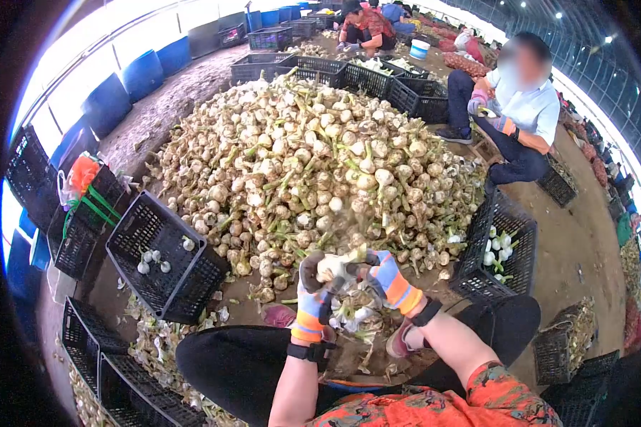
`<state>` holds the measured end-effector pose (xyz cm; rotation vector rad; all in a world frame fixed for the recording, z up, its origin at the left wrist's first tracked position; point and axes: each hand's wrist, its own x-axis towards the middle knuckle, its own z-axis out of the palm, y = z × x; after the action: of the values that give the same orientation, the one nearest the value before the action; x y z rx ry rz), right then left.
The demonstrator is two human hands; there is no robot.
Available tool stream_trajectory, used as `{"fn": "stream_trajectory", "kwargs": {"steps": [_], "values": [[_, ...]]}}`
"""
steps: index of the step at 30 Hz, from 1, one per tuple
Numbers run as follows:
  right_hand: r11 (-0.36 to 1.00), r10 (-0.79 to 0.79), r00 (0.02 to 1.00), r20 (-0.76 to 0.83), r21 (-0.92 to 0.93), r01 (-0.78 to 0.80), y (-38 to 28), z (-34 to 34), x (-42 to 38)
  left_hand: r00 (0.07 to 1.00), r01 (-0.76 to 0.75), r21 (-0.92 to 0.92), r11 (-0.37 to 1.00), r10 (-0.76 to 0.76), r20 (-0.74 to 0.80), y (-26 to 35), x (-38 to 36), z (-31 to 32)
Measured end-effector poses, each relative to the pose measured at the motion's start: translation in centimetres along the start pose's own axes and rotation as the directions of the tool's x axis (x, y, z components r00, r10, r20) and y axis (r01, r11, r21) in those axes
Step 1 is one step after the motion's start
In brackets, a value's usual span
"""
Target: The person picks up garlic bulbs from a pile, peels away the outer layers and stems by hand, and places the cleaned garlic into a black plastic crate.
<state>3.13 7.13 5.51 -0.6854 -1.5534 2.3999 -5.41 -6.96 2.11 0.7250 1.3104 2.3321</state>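
A garlic bulb with a thick stem is between my two gloved hands, above my lap. My left hand, in a grey, blue and orange glove, is closed around the bulb from the left. My right hand, in a matching glove, has its fingers bent at the bulb's stem end; its palm side is partly hidden. Below the hands lie peeled husks and leaf scraps. Just beyond them rises a large heap of garlic bulbs with stems on.
To the left, a black crate contains several white bulbs. At the right, another crate holds trimmed garlic. More crates stand at lower left. A co-worker sits at the heap's right, another person at the back.
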Motion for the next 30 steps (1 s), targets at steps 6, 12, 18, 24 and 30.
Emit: {"fn": "stream_trajectory", "kwargs": {"steps": [6,12,18,24,30], "values": [[0.435,-0.419,0.876,0.239,-0.794,0.425,-2.9,-0.3,0.1,0.935,0.337,-0.368,0.867,-0.355,0.02,1.8,0.6,1.6],[0.961,-0.221,0.966,0.138,-0.141,0.24,-2.0,-0.6,0.0,0.901,0.429,-0.387,0.816,-0.419,0.116,4.3,0.6,1.7],[0.778,-0.304,0.949,0.084,-0.552,0.298,-3.1,0.5,-0.6,0.968,0.248,0.027,0.968,-0.247,-0.033,-0.3,0.5,-0.3],[0.86,-0.31,0.904,-0.294,-0.493,0.135,-1.8,-8.0,3.7,0.988,0.134,-0.192,0.972,-0.146,-0.048,5.2,1.0,0.5],[0.428,-0.271,0.918,0.29,-0.818,0.384,-5.6,0.5,-0.1,0.989,0.144,-0.106,0.984,-0.139,0.057,2.2,0.9,0.1]]}}
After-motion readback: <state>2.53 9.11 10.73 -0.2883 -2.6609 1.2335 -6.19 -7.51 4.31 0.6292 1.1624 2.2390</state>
